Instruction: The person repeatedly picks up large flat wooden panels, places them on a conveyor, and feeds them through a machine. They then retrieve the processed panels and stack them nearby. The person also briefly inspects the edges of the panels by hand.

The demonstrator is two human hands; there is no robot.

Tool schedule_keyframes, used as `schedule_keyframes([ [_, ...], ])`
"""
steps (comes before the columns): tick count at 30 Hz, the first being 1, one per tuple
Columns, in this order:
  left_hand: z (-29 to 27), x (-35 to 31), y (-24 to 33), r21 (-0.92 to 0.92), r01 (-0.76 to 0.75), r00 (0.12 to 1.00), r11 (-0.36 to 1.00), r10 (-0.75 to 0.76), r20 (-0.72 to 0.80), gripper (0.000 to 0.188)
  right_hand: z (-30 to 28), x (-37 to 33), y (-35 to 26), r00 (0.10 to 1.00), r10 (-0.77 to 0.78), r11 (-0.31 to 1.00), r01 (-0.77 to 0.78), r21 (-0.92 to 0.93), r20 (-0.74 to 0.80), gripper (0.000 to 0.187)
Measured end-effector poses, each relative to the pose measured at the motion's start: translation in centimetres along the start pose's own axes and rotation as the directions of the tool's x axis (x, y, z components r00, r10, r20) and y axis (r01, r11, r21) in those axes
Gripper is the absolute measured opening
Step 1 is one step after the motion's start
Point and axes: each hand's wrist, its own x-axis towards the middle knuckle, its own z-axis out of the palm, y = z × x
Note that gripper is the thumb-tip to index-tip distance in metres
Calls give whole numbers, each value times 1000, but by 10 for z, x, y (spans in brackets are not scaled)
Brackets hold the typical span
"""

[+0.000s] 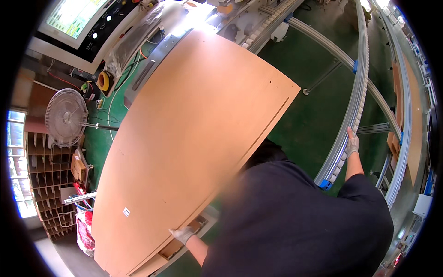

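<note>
A large wooden panel (184,124), light brown, with a long groove near one edge and a small white label, fills the middle of the view. At its near edge my left hand (183,234), in a pale glove, is closed, the thumb side on top and the other fingers mostly hidden. Off to the right, my right hand (353,143), gloved too, is closed on the metal rail of a roller conveyor (345,134) lined with white rollers. My dark-sleeved torso and arms cover the lower right.
A machine control panel (76,27) with a lit screen stands at upper left. Below it are a fan (67,117) and a wooden pigeonhole rack (44,184). Another rail (404,129) curves along the far right. Under the panel's near edge shows a wooden stack (161,258).
</note>
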Motion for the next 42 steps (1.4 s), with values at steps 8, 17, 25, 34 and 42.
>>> schedule_keyframes([
  [8,-68,67,-23,459,-433,899,776,336,281,58,1,-15,-49,994,2,920,-44,-390,-109,63],
  [17,-31,34,3,43,34,999,998,-33,-26,62,0,-26,-55,989,-139,885,107,-454,-39,56],
  [25,-47,33,13,910,-383,882,161,356,309,37,13,-34,-67,992,-97,930,64,-363,-75,54],
  [34,35,-16,-21,841,-246,952,482,283,116,37,17,-34,-80,984,-77,872,-11,-489,-160,63],
  [42,54,-8,-43,817,-237,962,525,242,123,39,15,-27,-66,990,-143,737,119,-665,19,61],
])
